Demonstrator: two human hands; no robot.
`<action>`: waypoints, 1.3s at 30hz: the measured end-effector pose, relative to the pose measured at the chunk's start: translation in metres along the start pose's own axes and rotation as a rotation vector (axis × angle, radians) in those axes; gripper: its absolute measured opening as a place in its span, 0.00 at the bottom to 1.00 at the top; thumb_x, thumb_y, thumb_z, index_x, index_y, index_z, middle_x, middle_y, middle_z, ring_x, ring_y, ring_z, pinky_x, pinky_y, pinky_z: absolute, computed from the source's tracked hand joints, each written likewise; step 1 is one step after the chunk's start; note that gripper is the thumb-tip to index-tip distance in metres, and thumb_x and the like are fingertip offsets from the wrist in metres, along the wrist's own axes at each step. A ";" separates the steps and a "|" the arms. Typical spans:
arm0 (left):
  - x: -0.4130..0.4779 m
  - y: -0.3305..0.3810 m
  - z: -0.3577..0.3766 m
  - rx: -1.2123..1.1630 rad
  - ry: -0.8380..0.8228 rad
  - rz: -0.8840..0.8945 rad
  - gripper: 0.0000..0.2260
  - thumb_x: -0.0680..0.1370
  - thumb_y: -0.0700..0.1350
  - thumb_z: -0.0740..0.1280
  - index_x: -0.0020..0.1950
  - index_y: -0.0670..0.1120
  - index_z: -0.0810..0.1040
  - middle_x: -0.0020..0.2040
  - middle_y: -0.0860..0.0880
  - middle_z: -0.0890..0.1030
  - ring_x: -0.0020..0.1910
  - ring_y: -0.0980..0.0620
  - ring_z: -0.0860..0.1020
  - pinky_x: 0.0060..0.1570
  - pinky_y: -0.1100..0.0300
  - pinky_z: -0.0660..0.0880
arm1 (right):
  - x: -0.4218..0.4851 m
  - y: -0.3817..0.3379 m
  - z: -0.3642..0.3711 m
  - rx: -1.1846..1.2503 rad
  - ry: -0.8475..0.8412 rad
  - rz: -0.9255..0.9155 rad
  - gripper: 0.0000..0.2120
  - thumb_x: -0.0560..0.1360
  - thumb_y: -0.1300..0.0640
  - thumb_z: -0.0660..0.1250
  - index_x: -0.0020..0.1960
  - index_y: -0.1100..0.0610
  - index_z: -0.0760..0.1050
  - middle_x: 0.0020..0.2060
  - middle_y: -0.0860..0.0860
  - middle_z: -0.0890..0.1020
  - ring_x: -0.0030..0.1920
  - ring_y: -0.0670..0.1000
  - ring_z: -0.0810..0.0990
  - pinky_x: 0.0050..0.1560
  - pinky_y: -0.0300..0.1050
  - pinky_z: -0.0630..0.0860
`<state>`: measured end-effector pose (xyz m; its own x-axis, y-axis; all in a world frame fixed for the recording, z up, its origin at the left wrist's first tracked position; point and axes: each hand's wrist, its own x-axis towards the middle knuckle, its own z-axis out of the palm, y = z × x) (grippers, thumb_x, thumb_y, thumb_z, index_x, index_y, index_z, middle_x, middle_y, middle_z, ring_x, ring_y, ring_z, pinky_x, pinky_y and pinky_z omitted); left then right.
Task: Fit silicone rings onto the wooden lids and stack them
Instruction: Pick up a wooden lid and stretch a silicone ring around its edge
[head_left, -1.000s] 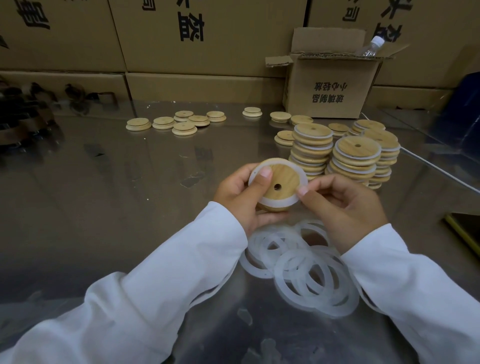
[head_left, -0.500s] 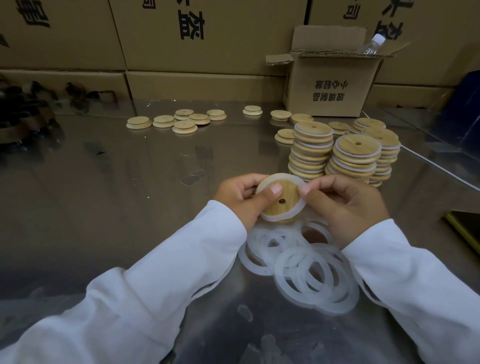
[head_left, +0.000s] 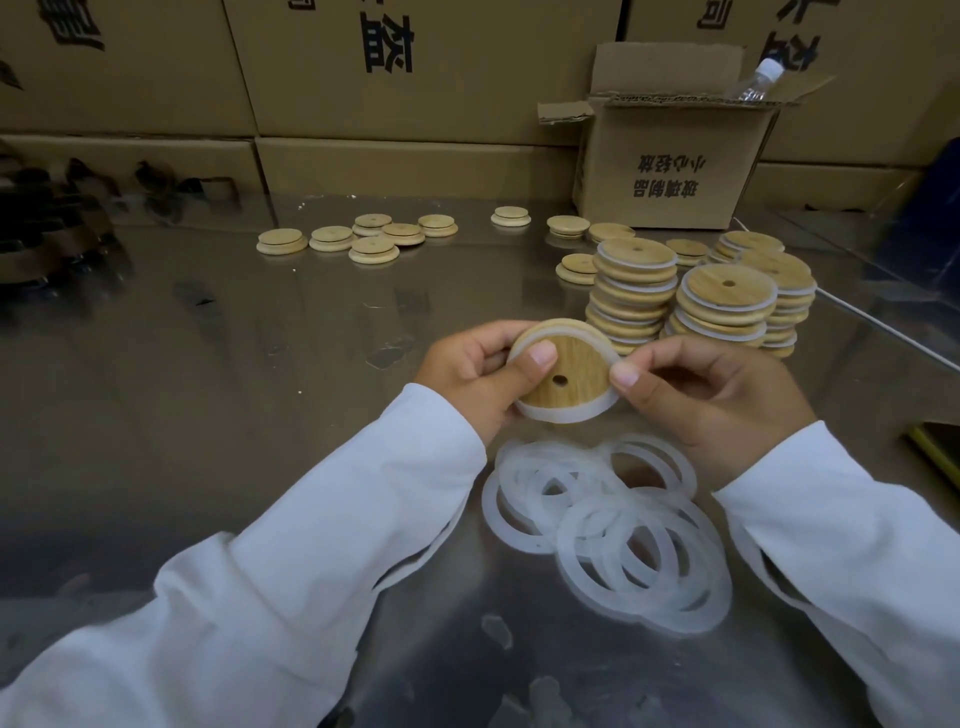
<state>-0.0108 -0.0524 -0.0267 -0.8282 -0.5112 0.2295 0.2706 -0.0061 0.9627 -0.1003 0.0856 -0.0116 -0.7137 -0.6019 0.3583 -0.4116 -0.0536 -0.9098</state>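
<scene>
Both hands hold one round wooden lid (head_left: 569, 376) with a small hole, tilted toward me, a white silicone ring (head_left: 563, 413) around its rim. My left hand (head_left: 478, 376) grips its left side, thumb on the face. My right hand (head_left: 711, 395) pinches the right edge at the ring. Below the hands lies a heap of loose silicone rings (head_left: 608, 525). Behind stand stacks of ringed lids (head_left: 636, 288) (head_left: 727, 306). Bare lids (head_left: 371, 236) lie scattered at the back.
The work surface is a shiny metal table (head_left: 234, 415). An open cardboard box (head_left: 670, 166) with a plastic bottle (head_left: 753, 80) stands at the back right. Large cartons (head_left: 415, 78) line the far edge. Dark items (head_left: 47, 228) sit far left.
The lid dropped a little and then tilted more face-on toward me. My right thumb and finger shifted along the right rim at the ring; my left thumb stays on the lid's face.
</scene>
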 end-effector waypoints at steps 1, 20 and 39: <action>-0.001 0.000 0.001 0.004 0.000 0.002 0.06 0.75 0.37 0.64 0.46 0.46 0.79 0.37 0.51 0.83 0.40 0.53 0.81 0.46 0.55 0.78 | -0.001 0.001 -0.001 0.013 0.010 0.004 0.06 0.68 0.59 0.71 0.33 0.51 0.79 0.29 0.45 0.82 0.32 0.41 0.78 0.36 0.31 0.75; -0.010 -0.003 0.016 0.065 0.079 -0.074 0.06 0.72 0.37 0.70 0.46 0.46 0.79 0.43 0.45 0.82 0.42 0.49 0.80 0.46 0.57 0.80 | -0.006 0.013 0.009 -0.335 0.247 -0.052 0.06 0.70 0.55 0.69 0.35 0.49 0.76 0.32 0.45 0.81 0.36 0.48 0.81 0.42 0.46 0.78; -0.005 0.006 -0.001 0.256 -0.062 0.034 0.05 0.73 0.38 0.67 0.43 0.48 0.80 0.37 0.51 0.81 0.35 0.59 0.79 0.37 0.68 0.75 | -0.002 0.011 -0.001 -0.265 0.082 -0.107 0.09 0.68 0.56 0.71 0.33 0.45 0.76 0.40 0.47 0.78 0.40 0.46 0.76 0.43 0.32 0.73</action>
<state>-0.0047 -0.0506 -0.0218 -0.8511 -0.4541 0.2633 0.1723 0.2322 0.9573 -0.1044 0.0872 -0.0220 -0.6974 -0.5369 0.4747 -0.6128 0.1035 -0.7834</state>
